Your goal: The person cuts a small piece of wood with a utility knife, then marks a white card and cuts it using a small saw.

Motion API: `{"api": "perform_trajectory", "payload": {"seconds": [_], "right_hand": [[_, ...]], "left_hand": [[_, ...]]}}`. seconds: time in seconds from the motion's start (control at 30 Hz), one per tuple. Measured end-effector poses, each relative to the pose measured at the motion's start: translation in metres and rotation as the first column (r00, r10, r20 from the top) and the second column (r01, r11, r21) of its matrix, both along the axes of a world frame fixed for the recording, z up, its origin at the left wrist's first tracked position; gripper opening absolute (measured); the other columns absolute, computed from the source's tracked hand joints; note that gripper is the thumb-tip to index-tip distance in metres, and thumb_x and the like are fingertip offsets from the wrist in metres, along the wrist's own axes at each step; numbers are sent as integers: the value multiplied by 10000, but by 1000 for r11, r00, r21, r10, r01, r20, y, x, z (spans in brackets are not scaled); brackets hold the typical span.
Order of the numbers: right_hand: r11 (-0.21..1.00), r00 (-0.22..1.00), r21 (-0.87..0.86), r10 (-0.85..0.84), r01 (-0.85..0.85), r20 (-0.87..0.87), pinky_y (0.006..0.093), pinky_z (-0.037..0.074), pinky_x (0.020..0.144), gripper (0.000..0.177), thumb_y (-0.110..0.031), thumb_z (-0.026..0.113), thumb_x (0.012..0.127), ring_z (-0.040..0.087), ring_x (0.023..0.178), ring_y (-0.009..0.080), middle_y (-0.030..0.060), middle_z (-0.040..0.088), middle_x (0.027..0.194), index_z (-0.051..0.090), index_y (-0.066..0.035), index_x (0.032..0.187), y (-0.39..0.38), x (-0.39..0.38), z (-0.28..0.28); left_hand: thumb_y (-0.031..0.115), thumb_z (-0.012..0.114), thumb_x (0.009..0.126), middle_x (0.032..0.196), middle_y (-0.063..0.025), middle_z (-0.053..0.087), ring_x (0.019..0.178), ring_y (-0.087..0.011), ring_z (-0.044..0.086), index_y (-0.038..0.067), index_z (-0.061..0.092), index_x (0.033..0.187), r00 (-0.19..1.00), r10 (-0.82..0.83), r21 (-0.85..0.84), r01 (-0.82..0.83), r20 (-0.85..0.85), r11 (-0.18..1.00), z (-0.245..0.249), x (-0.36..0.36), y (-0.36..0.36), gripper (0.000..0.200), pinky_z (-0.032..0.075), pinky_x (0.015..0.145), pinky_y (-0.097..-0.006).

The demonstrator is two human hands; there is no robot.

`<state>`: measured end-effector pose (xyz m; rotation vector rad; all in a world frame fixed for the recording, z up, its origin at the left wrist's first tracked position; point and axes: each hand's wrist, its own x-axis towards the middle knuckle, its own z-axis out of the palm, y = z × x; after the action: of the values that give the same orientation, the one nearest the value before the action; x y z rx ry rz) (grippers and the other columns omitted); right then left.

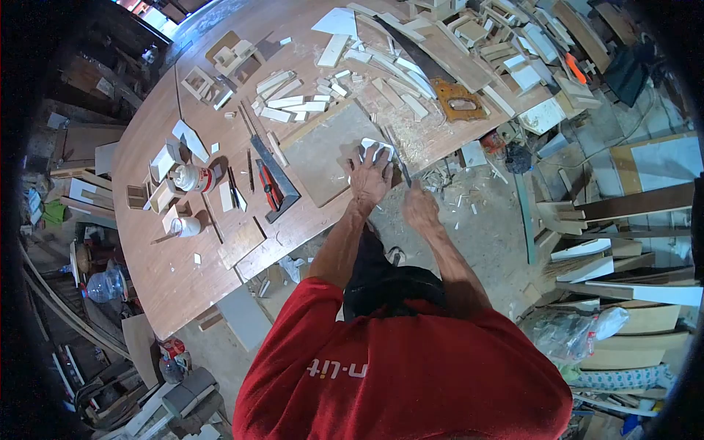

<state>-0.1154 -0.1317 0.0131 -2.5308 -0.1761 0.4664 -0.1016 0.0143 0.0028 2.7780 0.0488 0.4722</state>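
Observation:
My left hand (369, 174) lies with fingers spread on a small white-faced piece (377, 149), pressing it against the flat board (330, 150) near the table's front edge. Closed around the handle end of a long narrow-bladed tool (402, 165) is my right hand (421, 207), just off that edge. The dark, thin blade runs up beside the white-faced piece, on its right side. The handle is mostly hidden in my fist, and I cannot tell whether the tool is a saw or a knife.
A large handsaw (458, 101) lies among wood strips and sawdust at the right. Cut wooden blocks (297, 103) are scattered behind the board. Left of it are a red-and-black tool (271, 191), a metal square (284, 200), a glue bottle (192, 178) and a white tub (185, 226).

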Motion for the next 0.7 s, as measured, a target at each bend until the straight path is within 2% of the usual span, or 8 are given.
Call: {"api": "perform_trajectory", "payload": {"seconds": [0.17, 0.23, 0.33, 0.47, 0.53, 0.57, 0.63, 0.7], "right_hand": [[999, 997, 27, 25, -27, 75, 524, 475, 743, 312, -170, 494, 849, 606, 812, 474, 343, 594, 814, 462, 55, 1061, 2, -3, 12], [999, 999, -21, -38, 38, -6, 525, 480, 730, 302, -156, 494, 834, 606, 816, 472, 336, 595, 788, 475, 58, 1047, -8, -22, 3], [1000, 999, -3, 26, -26, 25, 525, 483, 720, 308, -155, 490, 833, 608, 815, 467, 327, 599, 793, 476, 61, 1051, -8, -17, 12], [998, 995, 22, 54, -56, 89, 526, 484, 693, 302, -153, 478, 840, 610, 803, 455, 315, 604, 799, 479, 62, 1053, 1, 13, -22], [881, 889, -279, 433, -382, 150, 526, 477, 693, 285, -147, 472, 835, 599, 791, 463, 308, 606, 811, 480, 53, 1037, -7, 7, -46], [880, 886, -278, 437, -385, 156, 526, 477, 693, 285, -147, 472, 835, 599, 791, 463, 308, 606, 811, 480, 53, 1037, -9, -2, -44], [994, 1000, -112, -16, 17, 15, 526, 472, 700, 306, -125, 493, 807, 592, 787, 467, 304, 608, 825, 462, 67, 1043, -13, -28, 5], [999, 999, -43, 18, -17, 35, 533, 466, 721, 333, -128, 502, 807, 591, 792, 471, 308, 605, 823, 448, 70, 1070, -11, -18, -2]], "left_hand": [[272, 658, 758, 1261, -28, 469, 1178, -351, 366, 215, 615, 1142, 1000, 9, 12, -9, 12, 1000, 0, 0, -1, 391, 301, 909, -574], [278, 653, 767, 1261, -29, 469, 1182, -352, 361, 212, 608, 1154, 1000, 5, -5, -5, -19, 1000, 3, -1, 0, 396, 298, 911, -575], [285, 652, 766, 1256, -29, 470, 1181, -355, 360, 213, 609, 1153, 999, -14, -8, 14, 30, 1000, -2, 1, 1, 395, 303, 910, -576], [297, 606, 795, 1268, -40, 460, 1168, -366, 366, 193, 622, 1129, 1000, -12, -11, 12, 7, 1000, -1, 1, 0, 349, 287, 922, -579], [302, 609, 792, 1268, -42, 461, 1170, -367, 365, 190, 618, 1135, 1000, 5, -13, -5, -9, 1000, 0, 1, -1, 360, 285, 929, -579], [302, 609, 792, 1268, -42, 461, 1170, -367, 365, 190, 618, 1135, 1000, 10, -10, -10, -5, 1000, 0, 2, 1, 360, 285, 929, -579], [300, 635, 776, 1266, -23, 457, 1173, -352, 363, 219, 607, 1157, 1000, 4, 17, -4, 8, 1000, -4, 1, 0, 390, 308, 914, -573], [303, 637, 773, 1269, -22, 455, 1173, -353, 363, 221, 607, 1157, 1000, 8, 10, -8, 1, 1000, -5, -2, 0, 394, 302, 919, -571]]}}
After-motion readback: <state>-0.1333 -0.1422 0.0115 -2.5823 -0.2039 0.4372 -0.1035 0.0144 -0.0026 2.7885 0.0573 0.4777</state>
